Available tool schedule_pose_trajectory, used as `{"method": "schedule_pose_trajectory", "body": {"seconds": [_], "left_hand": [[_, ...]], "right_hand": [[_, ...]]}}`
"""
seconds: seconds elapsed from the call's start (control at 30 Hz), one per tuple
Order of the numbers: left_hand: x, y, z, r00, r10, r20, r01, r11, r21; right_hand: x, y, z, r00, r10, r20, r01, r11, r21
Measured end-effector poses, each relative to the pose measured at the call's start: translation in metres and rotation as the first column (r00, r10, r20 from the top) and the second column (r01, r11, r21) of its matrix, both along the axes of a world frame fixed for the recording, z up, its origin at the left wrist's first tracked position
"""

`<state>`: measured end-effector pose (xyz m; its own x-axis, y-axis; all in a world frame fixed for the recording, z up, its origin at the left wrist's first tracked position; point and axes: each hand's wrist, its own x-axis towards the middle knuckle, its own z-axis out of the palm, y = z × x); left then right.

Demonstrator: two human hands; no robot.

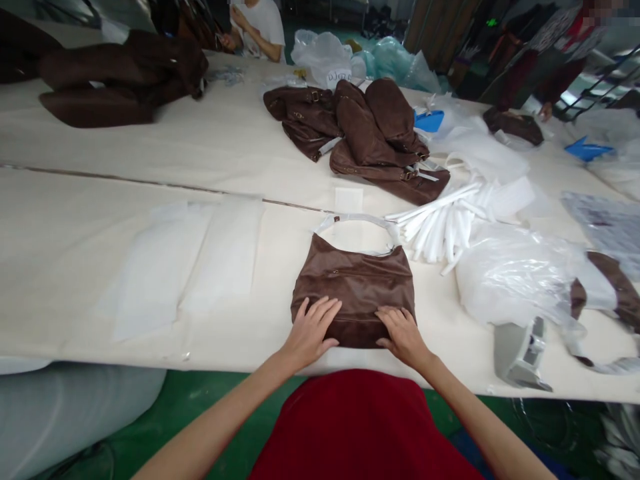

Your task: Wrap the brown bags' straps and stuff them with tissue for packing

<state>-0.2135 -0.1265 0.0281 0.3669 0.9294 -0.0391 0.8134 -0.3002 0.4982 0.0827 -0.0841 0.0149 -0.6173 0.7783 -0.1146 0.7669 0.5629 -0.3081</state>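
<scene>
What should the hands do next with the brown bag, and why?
I'd guess they should gently slide up and smooth the bag. The left hand and right hand both rest flat near the bottom of the brown bag, which lies on the table, and its upper part looks a little creased.

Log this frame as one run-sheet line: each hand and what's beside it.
left hand: flat on brown leather handbag | right hand: flat on same bag | nearby: white foam strips; clear plastic bag

The leather handbag (pixel 354 290) is plain dark brown, its wrapped strap (pixel 357 219) white, the tabletop (pixel 75 267) cream.
</scene>
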Motion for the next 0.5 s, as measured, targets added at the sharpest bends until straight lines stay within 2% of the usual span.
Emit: {"method": "schedule_pose_trajectory", "body": {"seconds": [0.1, 0.23, 0.37, 0.5], "left_hand": [[0.006, 0.014, -0.007, 0.975, -0.078, -0.206, 0.081, 0.997, 0.006], [0.011, 0.022, -0.010, 0.930, -0.152, -0.334, 0.143, 0.988, -0.050], [0.011, 0.043, -0.013, 0.904, -0.201, -0.378, 0.195, 0.979, -0.053], [0.001, 0.054, -0.021, 0.916, -0.170, -0.364, 0.178, 0.984, -0.011]], "right_hand": [[-0.002, -0.001, -0.001, 1.000, 0.030, 0.004, -0.030, 0.999, 0.013], [-0.004, 0.003, 0.005, 0.993, 0.004, 0.118, -0.013, 0.997, 0.070], [-0.008, 0.021, -0.003, 0.976, -0.011, 0.219, -0.022, 0.988, 0.150], [-0.002, 0.026, -0.020, 0.974, -0.029, 0.225, -0.025, 0.972, 0.233]]}}
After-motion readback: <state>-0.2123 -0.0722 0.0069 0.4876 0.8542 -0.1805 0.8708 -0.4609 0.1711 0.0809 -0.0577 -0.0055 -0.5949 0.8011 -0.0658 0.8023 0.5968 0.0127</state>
